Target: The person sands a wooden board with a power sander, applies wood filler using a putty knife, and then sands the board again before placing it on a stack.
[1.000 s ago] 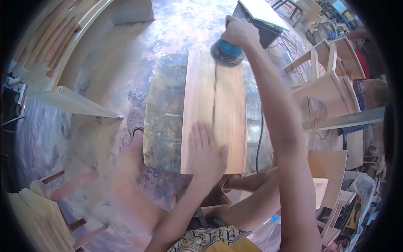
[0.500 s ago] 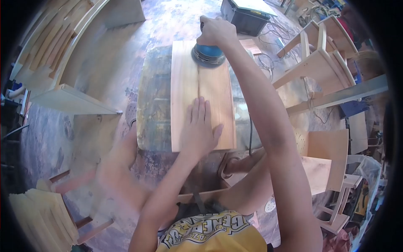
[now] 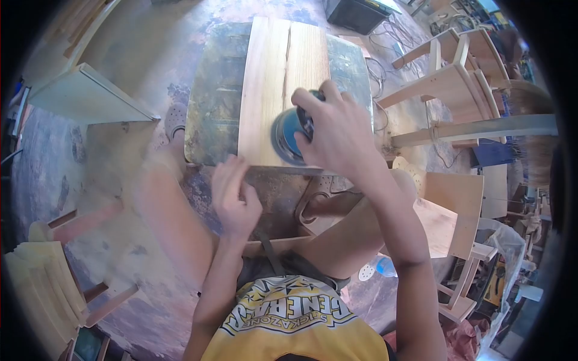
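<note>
A pale wooden board (image 3: 265,78) with a dark lengthwise seam lies on a worn, stained work surface (image 3: 220,96). My right hand (image 3: 337,126) is wrapped round the top of a round blue sander (image 3: 290,133), whose disc rests on the near part of the board. At the board's near left corner is my left hand (image 3: 235,195), raised beside the edge with its fingers bent and slightly blurred. Whether its fingertips touch the corner cannot be made out.
Wooden chair frames (image 3: 445,78) stand at the right, near a long beam (image 3: 475,131). A dark bin (image 3: 358,15) sits beyond the work surface, with cables beside it. Stacked wooden pieces (image 3: 45,289) are at the lower left, a panel (image 3: 90,96) at the upper left.
My right hand has brought the sander from the board's far end to its near end. My left hand has come off the board's face, moving left and towards me.
</note>
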A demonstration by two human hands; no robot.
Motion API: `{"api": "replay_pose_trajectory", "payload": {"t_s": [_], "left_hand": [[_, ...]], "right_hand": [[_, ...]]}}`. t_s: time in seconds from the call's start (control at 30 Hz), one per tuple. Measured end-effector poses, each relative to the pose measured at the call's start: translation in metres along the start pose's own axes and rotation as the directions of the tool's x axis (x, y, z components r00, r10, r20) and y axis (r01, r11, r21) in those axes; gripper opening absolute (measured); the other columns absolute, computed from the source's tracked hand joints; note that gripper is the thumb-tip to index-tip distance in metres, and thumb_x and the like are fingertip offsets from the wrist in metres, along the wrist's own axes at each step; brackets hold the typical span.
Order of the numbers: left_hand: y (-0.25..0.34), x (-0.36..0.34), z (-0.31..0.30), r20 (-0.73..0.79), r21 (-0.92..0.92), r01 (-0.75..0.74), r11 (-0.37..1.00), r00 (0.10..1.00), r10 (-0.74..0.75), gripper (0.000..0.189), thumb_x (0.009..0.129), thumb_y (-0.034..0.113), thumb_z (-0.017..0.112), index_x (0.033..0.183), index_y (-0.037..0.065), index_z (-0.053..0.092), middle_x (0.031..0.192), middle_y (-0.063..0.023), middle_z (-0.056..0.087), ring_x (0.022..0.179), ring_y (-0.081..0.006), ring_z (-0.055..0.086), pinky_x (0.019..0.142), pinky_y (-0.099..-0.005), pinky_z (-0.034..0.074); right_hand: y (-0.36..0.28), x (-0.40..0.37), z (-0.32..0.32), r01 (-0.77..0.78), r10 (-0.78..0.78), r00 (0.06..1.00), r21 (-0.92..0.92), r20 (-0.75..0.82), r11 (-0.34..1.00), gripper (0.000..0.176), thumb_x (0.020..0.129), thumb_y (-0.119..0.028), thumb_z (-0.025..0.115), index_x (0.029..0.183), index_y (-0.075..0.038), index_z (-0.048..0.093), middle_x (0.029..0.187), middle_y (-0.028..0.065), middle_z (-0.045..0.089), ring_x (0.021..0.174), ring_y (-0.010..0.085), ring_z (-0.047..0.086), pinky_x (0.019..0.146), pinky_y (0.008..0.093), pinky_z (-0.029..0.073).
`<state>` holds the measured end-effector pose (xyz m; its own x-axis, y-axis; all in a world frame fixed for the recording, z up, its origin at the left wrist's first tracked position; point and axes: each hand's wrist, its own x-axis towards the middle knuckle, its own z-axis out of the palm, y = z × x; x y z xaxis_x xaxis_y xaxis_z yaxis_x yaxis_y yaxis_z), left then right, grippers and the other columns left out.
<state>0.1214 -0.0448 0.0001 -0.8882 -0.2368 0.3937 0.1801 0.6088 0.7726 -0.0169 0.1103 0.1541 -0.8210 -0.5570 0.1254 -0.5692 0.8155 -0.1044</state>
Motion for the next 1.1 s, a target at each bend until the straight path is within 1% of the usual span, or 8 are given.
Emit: {"api": "replay_pose_trajectory", "payload": {"t_s": [0.1, 0.2, 0.4, 0.63, 0.7, 0.9, 1.03, 1.1], "left_hand": [[-0.004, 0.009, 0.002, -0.142, 0.120, 0.080, 0.990, 0.988, -0.063, 0.050, 0.077, -0.008, 0.054, 0.126, -0.002, 0.064, 0.135, -0.0203, 0.062, 0.134, -0.0360, 0.052, 0.114, -0.0469, 0.038], [-0.005, 0.006, 0.014, -0.107, -0.069, 0.214, 0.974, 0.969, -0.221, 0.053, 0.080, -0.007, 0.053, 0.131, -0.001, 0.063, 0.139, -0.0227, 0.058, 0.133, -0.0378, 0.053, 0.112, -0.0435, 0.040], [-0.007, 0.001, 0.018, -0.049, -0.076, 0.182, 0.980, 0.981, -0.186, 0.052, 0.080, -0.007, 0.054, 0.130, 0.001, 0.065, 0.142, -0.0259, 0.055, 0.129, -0.0395, 0.056, 0.108, -0.0414, 0.044], [-0.015, -0.005, 0.025, -0.159, -0.171, 0.172, 0.970, 0.967, -0.199, 0.050, 0.081, -0.007, 0.055, 0.129, 0.000, 0.065, 0.134, -0.0248, 0.061, 0.119, -0.0392, 0.062, 0.102, -0.0418, 0.049], [-0.013, -0.004, 0.028, -0.163, -0.536, 0.358, 0.764, 0.845, -0.510, 0.040, 0.089, -0.007, 0.051, 0.127, -0.006, 0.063, 0.131, -0.0239, 0.064, 0.115, -0.0327, 0.067, 0.100, -0.0381, 0.050], [-0.018, -0.003, 0.030, -0.105, -0.892, 0.288, 0.350, 0.620, -0.778, 0.034, 0.097, -0.007, 0.044, 0.129, -0.010, 0.056, 0.127, -0.0245, 0.063, 0.118, -0.0281, 0.065, 0.101, -0.0346, 0.052], [-0.017, -0.001, 0.028, -0.110, -0.911, 0.264, 0.317, 0.586, -0.803, 0.034, 0.097, -0.008, 0.044, 0.129, -0.009, 0.055, 0.125, -0.0212, 0.062, 0.115, -0.0261, 0.065, 0.100, -0.0352, 0.052], [-0.020, -0.002, 0.029, -0.242, -0.771, 0.303, 0.560, 0.674, -0.698, 0.034, 0.096, -0.008, 0.044, 0.128, -0.008, 0.056, 0.126, -0.0187, 0.063, 0.115, -0.0252, 0.064, 0.102, -0.0368, 0.050]], "right_hand": [[-0.004, -0.018, -0.004, -0.002, 0.002, 1.000, 0.011, 0.022, 1.000, 0.040, 0.072, -0.017, 0.073, 0.110, -0.016, 0.062, 0.098, 0.0192, 0.058, 0.087, 0.0396, 0.065, 0.063, 0.0471, 0.055], [0.009, -0.025, -0.002, -0.062, 0.062, 0.998, -0.002, -0.014, 0.998, 0.041, 0.073, -0.020, 0.076, 0.112, -0.017, 0.063, 0.102, 0.0183, 0.059, 0.091, 0.0398, 0.064, 0.067, 0.0470, 0.056], [0.045, -0.025, -0.005, -0.293, 0.288, 0.956, -0.119, -0.055, 0.949, 0.044, 0.073, -0.023, 0.081, 0.113, -0.017, 0.062, 0.104, 0.0145, 0.061, 0.094, 0.0372, 0.066, 0.080, 0.0456, 0.054], [0.011, -0.019, -0.003, -0.221, 0.220, 0.975, -0.106, -0.021, 0.970, 0.040, 0.076, -0.025, 0.077, 0.113, -0.018, 0.063, 0.104, 0.0187, 0.059, 0.095, 0.0400, 0.065, 0.077, 0.0480, 0.055], [-0.014, -0.013, 0.001, -0.132, 0.132, 0.991, -0.052, -0.001, 0.990, 0.038, 0.076, -0.023, 0.076, 0.111, -0.017, 0.063, 0.103, 0.0183, 0.059, 0.094, 0.0386, 0.065, 0.075, 0.0478, 0.055], [-0.062, 0.022, 0.013, 0.028, -0.028, 1.000, -0.021, 0.002, 0.999, 0.039, 0.072, -0.020, 0.078, 0.108, -0.016, 0.062, 0.099, 0.0199, 0.059, 0.085, 0.0380, 0.065, 0.061, 0.0440, 0.056], [-0.081, 0.032, 0.009, 0.074, -0.074, 0.997, -0.030, -0.021, 0.997, 0.039, 0.072, -0.019, 0.081, 0.106, -0.016, 0.062, 0.100, 0.0177, 0.060, 0.089, 0.0391, 0.066, 0.068, 0.0449, 0.056], [-0.082, 0.035, 0.007, 0.060, -0.059, 0.995, -0.004, 0.076, 0.998, 0.039, 0.072, -0.018, 0.081, 0.106, -0.015, 0.062, 0.100, 0.0197, 0.060, 0.090, 0.0414, 0.066, 0.069, 0.0458, 0.056]]}}
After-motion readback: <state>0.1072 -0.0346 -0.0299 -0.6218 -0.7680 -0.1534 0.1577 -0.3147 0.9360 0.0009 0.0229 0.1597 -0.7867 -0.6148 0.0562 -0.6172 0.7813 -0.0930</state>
